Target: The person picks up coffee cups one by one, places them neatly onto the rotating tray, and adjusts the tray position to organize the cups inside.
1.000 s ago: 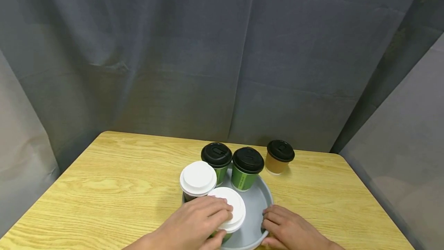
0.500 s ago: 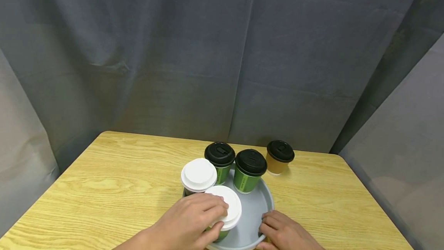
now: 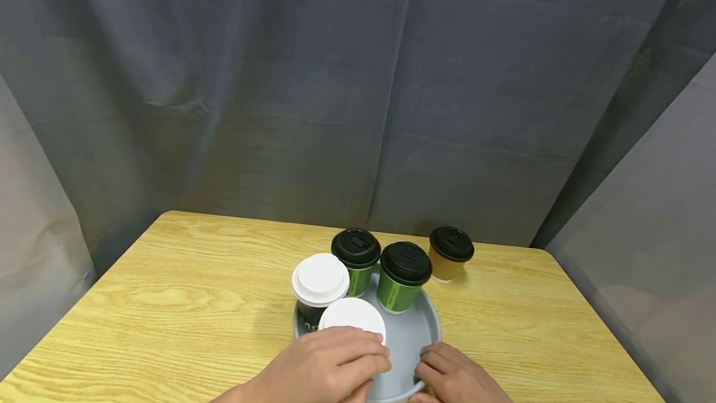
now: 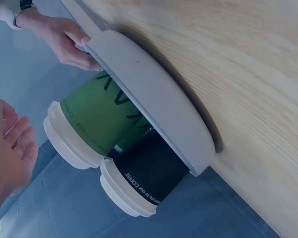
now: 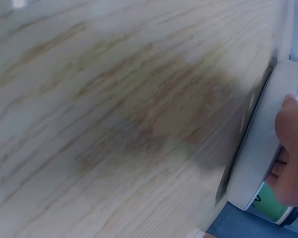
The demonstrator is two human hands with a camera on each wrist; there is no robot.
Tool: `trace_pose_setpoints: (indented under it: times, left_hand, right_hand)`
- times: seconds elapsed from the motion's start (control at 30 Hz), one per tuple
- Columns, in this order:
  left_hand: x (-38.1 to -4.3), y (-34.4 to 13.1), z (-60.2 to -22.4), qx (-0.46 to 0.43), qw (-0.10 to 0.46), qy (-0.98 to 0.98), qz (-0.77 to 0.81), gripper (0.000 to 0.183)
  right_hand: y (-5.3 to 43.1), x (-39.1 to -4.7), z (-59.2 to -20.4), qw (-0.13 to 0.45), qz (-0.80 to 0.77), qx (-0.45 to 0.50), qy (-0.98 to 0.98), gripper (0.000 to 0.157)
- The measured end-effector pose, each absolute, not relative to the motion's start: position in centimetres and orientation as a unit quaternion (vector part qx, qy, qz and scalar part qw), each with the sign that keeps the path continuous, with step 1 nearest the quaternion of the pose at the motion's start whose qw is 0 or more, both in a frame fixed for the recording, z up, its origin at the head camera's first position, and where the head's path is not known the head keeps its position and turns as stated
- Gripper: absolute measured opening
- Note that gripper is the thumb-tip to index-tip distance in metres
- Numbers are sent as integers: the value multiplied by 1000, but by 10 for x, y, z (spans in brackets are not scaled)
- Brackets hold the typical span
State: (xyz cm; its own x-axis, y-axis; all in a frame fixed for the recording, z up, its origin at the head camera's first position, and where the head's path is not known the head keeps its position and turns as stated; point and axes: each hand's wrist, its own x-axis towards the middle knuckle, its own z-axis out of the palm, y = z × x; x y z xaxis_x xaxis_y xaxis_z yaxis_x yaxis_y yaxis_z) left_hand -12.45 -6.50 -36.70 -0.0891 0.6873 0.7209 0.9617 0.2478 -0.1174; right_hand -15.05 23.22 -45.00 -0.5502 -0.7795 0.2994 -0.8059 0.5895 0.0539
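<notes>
A round grey tray (image 3: 408, 344) carries a green cup with a white lid (image 3: 353, 317) at its front and a black cup with a white lid (image 3: 321, 282) at its left. Two green cups with black lids, one at the back (image 3: 357, 254) and one at the back right (image 3: 404, 275), stand on it too. Over the front cup in the head view is my left hand (image 3: 330, 365); the left wrist view shows this hand (image 4: 12, 148) apart from the white lid (image 4: 69, 139), fingers loosely bent. My right hand (image 3: 455, 373) grips the tray's right rim, thumb outside (image 5: 289, 101).
A brown cup with a black lid (image 3: 450, 254) stands on the wooden table (image 3: 196, 303) behind the tray, off to its right. A dark grey curtain (image 3: 313, 111) hangs beyond the table's back edge, with lighter cloth (image 3: 660, 216) on the right.
The left hand has come off the front white-lidded cup. That cup has shifted left, while the black-lidded green cups have moved slightly right. The right hand keeps hold of the tray rim.
</notes>
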Motion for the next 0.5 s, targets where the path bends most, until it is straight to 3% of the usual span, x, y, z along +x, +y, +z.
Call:
trace_pose_setpoints:
  times: [0.2,0.37,0.5]
  left_hand:
    - [-117,-61,-372,-631,290,-684,-224,18]
    - [-109,-54,-384,-620,134,-704,-319,24]
    - [-110,-44,-393,-587,34,-748,-307,15]
  right_hand:
    - [231,-149,-454,186,48,455,-869,28]
    - [227,-148,-455,191,50,450,-871,29]
    - [225,-147,-455,179,44,444,-877,32]
